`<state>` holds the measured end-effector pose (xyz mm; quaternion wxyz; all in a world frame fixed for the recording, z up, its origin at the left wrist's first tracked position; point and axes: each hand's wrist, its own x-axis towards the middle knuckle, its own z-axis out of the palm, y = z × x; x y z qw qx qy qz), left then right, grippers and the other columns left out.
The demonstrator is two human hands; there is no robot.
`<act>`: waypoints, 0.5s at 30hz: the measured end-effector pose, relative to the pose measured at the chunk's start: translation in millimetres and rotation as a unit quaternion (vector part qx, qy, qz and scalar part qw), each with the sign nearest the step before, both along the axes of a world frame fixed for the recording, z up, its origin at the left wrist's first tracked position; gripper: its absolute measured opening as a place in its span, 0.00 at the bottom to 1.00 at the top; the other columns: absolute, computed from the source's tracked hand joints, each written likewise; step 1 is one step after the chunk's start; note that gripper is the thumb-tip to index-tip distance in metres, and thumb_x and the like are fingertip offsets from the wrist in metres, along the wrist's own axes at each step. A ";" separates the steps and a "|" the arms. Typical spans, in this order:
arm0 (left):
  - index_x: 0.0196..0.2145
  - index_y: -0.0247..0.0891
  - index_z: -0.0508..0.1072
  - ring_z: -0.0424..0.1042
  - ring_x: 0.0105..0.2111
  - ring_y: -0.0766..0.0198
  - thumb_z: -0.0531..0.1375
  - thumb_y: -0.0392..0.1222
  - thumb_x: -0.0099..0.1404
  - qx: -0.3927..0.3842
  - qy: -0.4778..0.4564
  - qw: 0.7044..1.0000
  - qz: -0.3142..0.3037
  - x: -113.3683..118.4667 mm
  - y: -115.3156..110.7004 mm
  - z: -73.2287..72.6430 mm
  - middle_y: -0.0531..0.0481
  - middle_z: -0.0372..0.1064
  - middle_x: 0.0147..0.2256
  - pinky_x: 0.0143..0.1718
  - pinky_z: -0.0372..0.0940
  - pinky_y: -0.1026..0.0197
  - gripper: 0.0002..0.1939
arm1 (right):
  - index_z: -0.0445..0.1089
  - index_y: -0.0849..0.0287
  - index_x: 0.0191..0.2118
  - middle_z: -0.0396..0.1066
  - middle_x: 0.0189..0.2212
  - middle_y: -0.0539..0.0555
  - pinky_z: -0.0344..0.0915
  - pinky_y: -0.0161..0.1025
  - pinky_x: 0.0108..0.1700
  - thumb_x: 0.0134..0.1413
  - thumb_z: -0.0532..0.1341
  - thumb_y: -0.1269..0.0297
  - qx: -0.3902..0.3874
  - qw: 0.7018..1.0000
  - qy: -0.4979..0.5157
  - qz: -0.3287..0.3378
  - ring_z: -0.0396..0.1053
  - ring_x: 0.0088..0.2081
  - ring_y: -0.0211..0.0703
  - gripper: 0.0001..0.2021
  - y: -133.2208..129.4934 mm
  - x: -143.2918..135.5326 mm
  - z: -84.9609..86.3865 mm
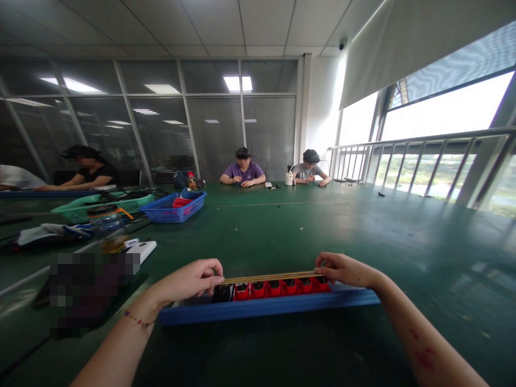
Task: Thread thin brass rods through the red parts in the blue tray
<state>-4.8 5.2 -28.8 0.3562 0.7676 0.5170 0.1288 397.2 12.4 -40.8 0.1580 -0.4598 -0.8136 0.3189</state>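
Observation:
Straight in front of me a long, low blue tray [266, 312] lies across the green table. A row of small red holders [274, 289] with black parts in them stands inside it. Further left in the row is a black piece [222, 293]. Along the tray's far side runs a thin yellowish strip [268, 278]; I cannot tell whether it is one piece or several. My left hand [201, 277] pinches its left end between thumb and fingers. At the right end my right hand [336, 269] is closed on the strip in the same way.
To the left are a blue basket [177, 212] with red items, a green basket [72, 210], a clear jar [108, 228] and a white object [145, 250]. Several people sit around the table, including one in a purple shirt [246, 172]. A metal railing [427, 148] lines the right windows.

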 end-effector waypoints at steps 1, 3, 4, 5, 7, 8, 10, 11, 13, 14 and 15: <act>0.35 0.39 0.64 0.62 0.20 0.70 0.51 0.54 0.58 -0.001 0.000 1.000 -0.001 -0.2 0.4 -0.5 0.54 0.68 0.24 0.21 0.55 0.70 0.16 | 0.62 0.58 0.39 0.68 0.22 0.48 0.60 0.33 0.28 0.54 0.52 0.50 0.000 1.000 0.002 0.002 0.65 0.25 0.38 0.16 -0.1 -0.1 -0.2; 0.35 0.39 0.64 0.61 0.20 0.70 0.51 0.55 0.58 -0.006 0.001 1.000 -0.002 -0.5 0.8 -1.2 0.54 0.68 0.24 0.21 0.55 0.70 0.16 | 0.63 0.58 0.40 0.67 0.22 0.48 0.60 0.33 0.29 0.54 0.52 0.50 -0.002 1.000 0.009 0.006 0.65 0.26 0.38 0.16 -0.6 -0.7 0.3; 0.35 0.39 0.64 0.61 0.20 0.70 0.51 0.55 0.58 -0.008 0.000 1.000 -0.003 -0.6 0.8 -1.4 0.53 0.69 0.24 0.21 0.55 0.70 0.17 | 0.63 0.59 0.40 0.67 0.22 0.48 0.60 0.33 0.30 0.55 0.51 0.50 -0.007 1.000 0.013 0.010 0.65 0.26 0.38 0.17 -0.9 -1.1 0.7; 0.34 0.38 0.64 0.61 0.20 0.70 0.50 0.55 0.59 -0.009 -0.002 1.000 -0.003 -0.6 0.7 -1.5 0.53 0.69 0.24 0.21 0.55 0.70 0.17 | 0.63 0.59 0.40 0.67 0.22 0.48 0.60 0.33 0.30 0.55 0.51 0.50 -0.015 1.000 0.018 0.014 0.64 0.26 0.38 0.17 -1.4 -1.5 1.2; 0.34 0.38 0.64 0.62 0.20 0.70 0.50 0.56 0.59 -0.009 -0.005 1.000 -0.005 -0.5 0.2 -1.2 0.53 0.69 0.24 0.21 0.55 0.69 0.18 | 0.64 0.59 0.40 0.66 0.22 0.48 0.60 0.33 0.31 0.55 0.50 0.49 -0.031 0.999 0.026 0.022 0.64 0.26 0.37 0.18 -2.1 -1.9 1.9; 0.34 0.38 0.64 0.62 0.20 0.70 0.49 0.56 0.59 -0.008 -0.007 1.000 -0.006 -0.4 0.0 -0.8 0.53 0.69 0.24 0.21 0.56 0.69 0.18 | 0.64 0.60 0.40 0.66 0.22 0.48 0.60 0.33 0.30 0.55 0.50 0.49 -0.038 0.999 0.030 0.025 0.63 0.26 0.37 0.18 -2.3 -1.9 2.1; 0.33 0.38 0.65 0.63 0.22 0.69 0.50 0.56 0.59 0.000 -0.009 1.000 -0.009 -0.2 -0.3 -0.1 0.52 0.69 0.25 0.22 0.56 0.69 0.18 | 0.65 0.60 0.39 0.65 0.22 0.48 0.59 0.32 0.28 0.55 0.50 0.49 -0.045 0.998 0.033 0.024 0.62 0.25 0.36 0.19 -2.4 -1.6 2.2; 0.33 0.37 0.65 0.64 0.23 0.68 0.50 0.56 0.59 0.006 -0.007 1.000 -0.009 -0.1 -0.3 0.3 0.52 0.69 0.25 0.23 0.56 0.69 0.18 | 0.65 0.61 0.39 0.65 0.21 0.48 0.58 0.32 0.27 0.55 0.50 0.48 -0.047 0.998 0.033 0.023 0.61 0.24 0.35 0.20 -2.3 -1.3 2.1; 0.32 0.37 0.66 0.65 0.25 0.67 0.50 0.56 0.59 0.022 0.003 1.000 -0.008 0.0 0.0 1.0 0.52 0.69 0.26 0.24 0.57 0.68 0.19 | 0.66 0.61 0.39 0.64 0.21 0.48 0.57 0.31 0.26 0.55 0.50 0.48 -0.050 0.998 0.034 0.020 0.59 0.23 0.35 0.20 -2.1 -1.0 2.1; 0.32 0.37 0.67 0.65 0.25 0.66 0.50 0.56 0.58 0.031 0.011 0.999 -0.007 0.2 0.2 1.4 0.52 0.69 0.26 0.25 0.57 0.68 0.19 | 0.66 0.61 0.39 0.64 0.21 0.48 0.56 0.31 0.25 0.55 0.50 0.48 -0.050 0.998 0.036 0.020 0.59 0.23 0.34 0.21 -2.0 -0.9 2.2; 0.31 0.37 0.67 0.66 0.26 0.66 0.51 0.56 0.58 0.041 0.019 0.999 -0.005 0.4 0.3 1.9 0.52 0.69 0.26 0.25 0.58 0.68 0.19 | 0.66 0.62 0.39 0.64 0.21 0.48 0.56 0.31 0.26 0.54 0.50 0.48 -0.051 0.998 0.038 0.022 0.59 0.23 0.34 0.21 -2.1 -0.9 2.4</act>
